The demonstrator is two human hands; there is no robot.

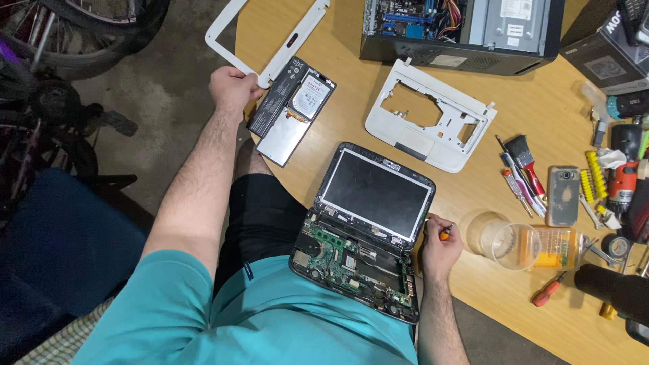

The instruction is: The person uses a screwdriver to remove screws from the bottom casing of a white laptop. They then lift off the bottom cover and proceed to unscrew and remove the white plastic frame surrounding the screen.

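Home repair workshop: open computer case, scattered screwdrivers, bicycles.

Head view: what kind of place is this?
Likely a home garage or hobby repair bench: an opened laptop with bare motherboard, an open desktop PC case, screwdrivers and a brush on the wooden table, bicycles beside it.

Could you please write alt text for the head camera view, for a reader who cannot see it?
A person works on an opened small laptop at a wooden table; the right hand holds a small screwdriver at its hinge, while the left hand grips a white screen frame. Nearby lie a hard drive, a white keyboard cover and scattered tools.
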